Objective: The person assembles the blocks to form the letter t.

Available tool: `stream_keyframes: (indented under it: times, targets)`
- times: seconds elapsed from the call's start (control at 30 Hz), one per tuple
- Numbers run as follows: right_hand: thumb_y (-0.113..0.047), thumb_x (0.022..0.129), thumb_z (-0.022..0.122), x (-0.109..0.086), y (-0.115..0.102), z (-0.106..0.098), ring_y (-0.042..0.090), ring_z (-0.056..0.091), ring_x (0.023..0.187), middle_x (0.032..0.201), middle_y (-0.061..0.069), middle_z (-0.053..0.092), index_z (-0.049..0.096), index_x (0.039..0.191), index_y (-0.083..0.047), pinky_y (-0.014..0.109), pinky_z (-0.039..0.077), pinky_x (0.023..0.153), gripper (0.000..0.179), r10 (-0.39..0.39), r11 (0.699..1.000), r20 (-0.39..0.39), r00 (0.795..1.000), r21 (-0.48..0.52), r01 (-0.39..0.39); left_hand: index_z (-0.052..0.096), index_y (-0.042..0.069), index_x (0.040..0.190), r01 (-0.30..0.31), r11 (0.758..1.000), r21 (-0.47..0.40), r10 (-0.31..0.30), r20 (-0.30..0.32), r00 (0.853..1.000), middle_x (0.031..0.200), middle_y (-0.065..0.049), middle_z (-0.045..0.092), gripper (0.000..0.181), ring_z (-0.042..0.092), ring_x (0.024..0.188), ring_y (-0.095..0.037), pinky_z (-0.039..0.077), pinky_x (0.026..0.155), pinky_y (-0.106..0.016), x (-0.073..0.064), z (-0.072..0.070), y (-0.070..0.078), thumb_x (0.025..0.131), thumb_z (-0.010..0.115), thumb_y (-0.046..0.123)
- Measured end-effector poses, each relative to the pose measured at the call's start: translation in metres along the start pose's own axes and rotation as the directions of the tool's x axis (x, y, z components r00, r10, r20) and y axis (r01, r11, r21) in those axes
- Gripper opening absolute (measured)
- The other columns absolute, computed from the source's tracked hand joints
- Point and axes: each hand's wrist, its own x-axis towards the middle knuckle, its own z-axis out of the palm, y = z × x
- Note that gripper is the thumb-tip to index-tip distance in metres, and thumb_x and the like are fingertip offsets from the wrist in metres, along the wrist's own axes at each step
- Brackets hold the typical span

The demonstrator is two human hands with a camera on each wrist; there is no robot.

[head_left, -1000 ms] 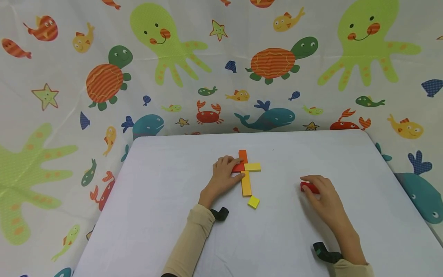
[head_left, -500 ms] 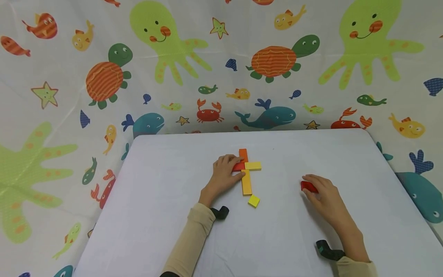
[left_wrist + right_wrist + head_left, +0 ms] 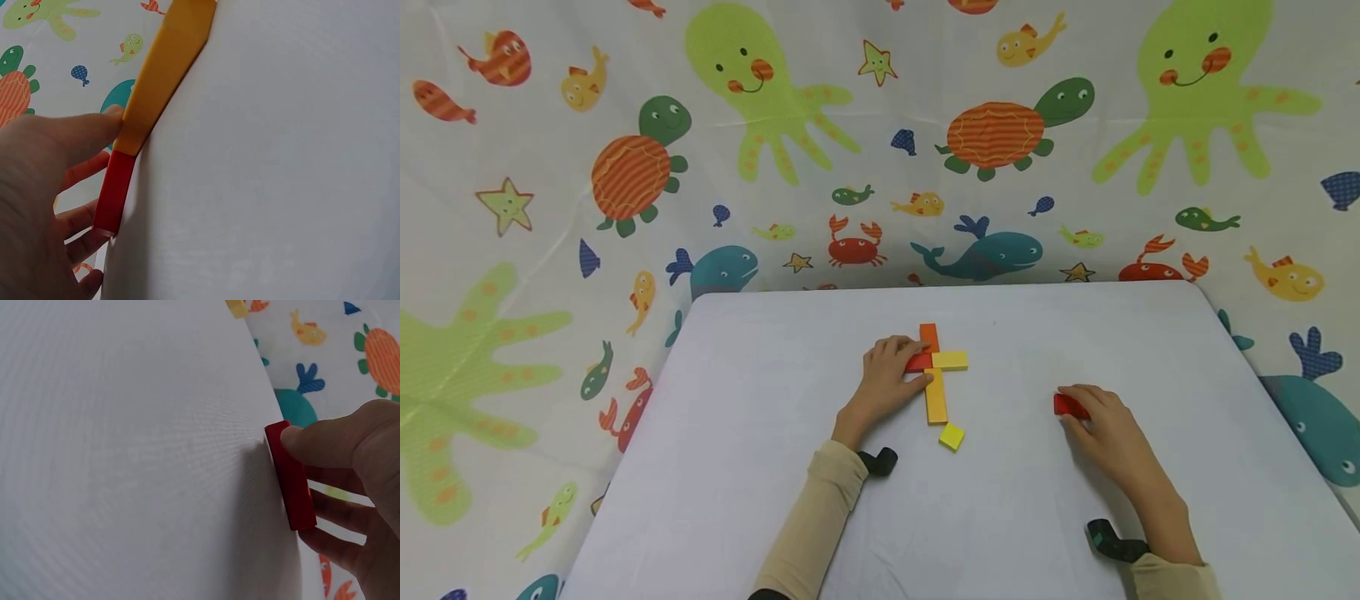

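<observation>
My left hand (image 3: 886, 377) curls round a red block (image 3: 917, 363) lying flat on the white table (image 3: 760, 467). Its thumb touches the amber block (image 3: 159, 81) in the left wrist view, with the fingers behind the red one. An orange block (image 3: 929, 335) extends from the far side of the red block, and a pale yellow block (image 3: 951, 360) reaches out to the right. Off the amber block's near end sits a small yellow square block (image 3: 952, 437), turned at an angle. To the right, my right hand (image 3: 1108, 435) pinches another red block (image 3: 290, 478) between thumb and fingers, close over the tabletop.
Behind the table hangs a cloth (image 3: 880, 108) printed with sea animals. Each wrist carries a black camera mount, one on the left wrist (image 3: 880, 462) and one on the right wrist (image 3: 1116, 542). White tabletop stretches between the hands.
The right hand has shifted very slightly to the right, and its fingers have settled a little on the red block. The left hand and the joined blocks keep their arrangement.
</observation>
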Motion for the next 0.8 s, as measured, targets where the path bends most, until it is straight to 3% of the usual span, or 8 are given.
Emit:
stream_keyframes:
  times: [0.8]
  targets:
    - [0.01, 0.084, 0.076, -0.0001, 0.0016, 0.0034, 0.051, 0.06, 0.113, 0.122, 0.028, 0.068, 0.068, 0.125, 0.003, 0.066, 0.049, 0.091, 0.042, 0.005, 1.0, -0.002, 1.0, -0.011, -0.005, 0.05, 0.026, 0.154, -0.006, 1.0, 0.009, 0.006, 0.003, 1.0, 0.151, -0.01, 0.047, 0.06, 0.038, 0.142, -0.032, 0.029, 0.119, -0.059, 0.0011, 0.0013, -0.0022, 0.1, 0.066, 0.047]
